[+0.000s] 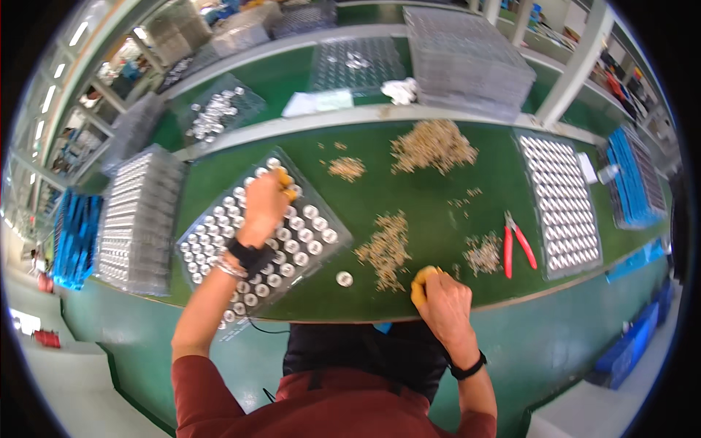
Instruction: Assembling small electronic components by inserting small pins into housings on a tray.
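Over the tray (pixel 342 241) of silver discs (pixel 310 212) hangs the left hand (pixel 266 203), near tan parts (pixel 385 250) the right hand (pixel 447 305); whether fingers grip anything is unclear.

On the surface (pixel 438 212), a tray of discs (pixel 342 238) lies under the left fingers (pixel 285 177), most of it reaching nearer the person and leftward. Left of those fingers, past the tray, stands a tray stack (pixel 139 219); to their right lies a small heap (pixel 346 168). Between the tray and the right fingers (pixel 418 295) are a lone disc (pixel 344 279) and, just beyond and left of the fingers, a scatter of small parts (pixel 385 252). Farther beyond the right fingers sits a large heap (pixel 434 146). To their right come a side pile (pixel 483 255), pliers (pixel 508 252), then a second tray (pixel 575 267). Beyond both sets of fingers, a shelf (pixel 281 77) carries papers (pixel 332 101) and, rightward, stacked trays (pixel 467 62).
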`<state>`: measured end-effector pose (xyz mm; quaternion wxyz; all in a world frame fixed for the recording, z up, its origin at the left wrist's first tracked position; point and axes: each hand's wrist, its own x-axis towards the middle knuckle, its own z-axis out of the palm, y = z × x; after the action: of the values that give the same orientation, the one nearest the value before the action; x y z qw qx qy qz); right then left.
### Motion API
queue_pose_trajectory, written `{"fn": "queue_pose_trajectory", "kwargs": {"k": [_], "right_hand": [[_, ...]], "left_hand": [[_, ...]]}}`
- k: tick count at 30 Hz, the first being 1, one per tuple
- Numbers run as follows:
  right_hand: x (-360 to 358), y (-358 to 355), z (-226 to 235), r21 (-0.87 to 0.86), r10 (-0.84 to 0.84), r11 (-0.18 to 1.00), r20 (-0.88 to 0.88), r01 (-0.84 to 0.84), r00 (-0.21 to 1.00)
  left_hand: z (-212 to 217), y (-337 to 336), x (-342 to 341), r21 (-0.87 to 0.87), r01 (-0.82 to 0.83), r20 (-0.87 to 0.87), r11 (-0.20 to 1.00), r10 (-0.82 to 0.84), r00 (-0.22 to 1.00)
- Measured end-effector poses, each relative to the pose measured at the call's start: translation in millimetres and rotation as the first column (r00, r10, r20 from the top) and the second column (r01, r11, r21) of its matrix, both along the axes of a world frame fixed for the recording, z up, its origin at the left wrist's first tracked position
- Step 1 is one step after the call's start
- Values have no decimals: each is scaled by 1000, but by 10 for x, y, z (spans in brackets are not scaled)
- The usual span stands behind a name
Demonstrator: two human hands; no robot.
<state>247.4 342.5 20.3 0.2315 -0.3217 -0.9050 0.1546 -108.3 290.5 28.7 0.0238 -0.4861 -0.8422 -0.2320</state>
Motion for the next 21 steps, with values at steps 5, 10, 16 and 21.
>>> {"fn": "queue_pose_trajectory", "kwargs": {"k": [5, 10, 16, 21], "right_hand": [[93, 37, -12, -164, -145, 978, -96, 128, 985], [146, 16, 40, -80, -47, 996, -172, 33, 984], [72, 39, 24, 13, 50, 999, -61, -50, 997], [159, 45, -2, -94, 35, 994, -125, -47, 992]], "left_hand": [[115, -27, -23, 111, 14, -4, 994, -14, 1000], [247, -53, 107, 192, -67, 267, 979, 13, 964], [551, -349, 492, 148, -73, 577, 986, -27, 816], [482, -686, 1108, 275, -48, 828, 960, -211, 519]]}}
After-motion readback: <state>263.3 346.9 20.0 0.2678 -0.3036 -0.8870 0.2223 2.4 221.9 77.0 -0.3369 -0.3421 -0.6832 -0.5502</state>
